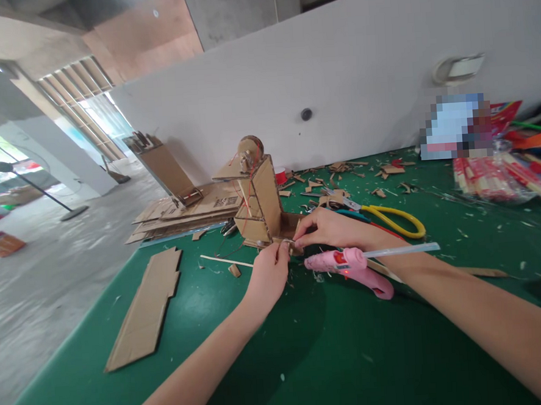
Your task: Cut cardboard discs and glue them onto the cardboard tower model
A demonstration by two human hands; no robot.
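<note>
A cardboard structure (pixel 264 197) with a round piece on top and thin red wires stands upright on the green table. At its lower front edge my left hand (pixel 271 269) is closed, thumb and fingertips pinching something too small to make out. My right hand (pixel 320 229) reaches in from the right, its fingertips pinched at the same low edge, close to the left fingertips. What lies between the fingers is hidden. A pink glue gun (pixel 336 261) with a clear glue stick lies just in front of my right wrist. A thin wooden stick (pixel 226 261) is left of my left hand.
Yellow-handled scissors (pixel 397 219) and cardboard scraps (pixel 342 167) lie behind my right forearm. A flat cardboard piece (pixel 146 311) is at the left, with stacked cardboard sheets (pixel 184 214) farther back. Packaged sticks (pixel 493 176) are at the right. A white wall (pixel 359 87) borders the table's back.
</note>
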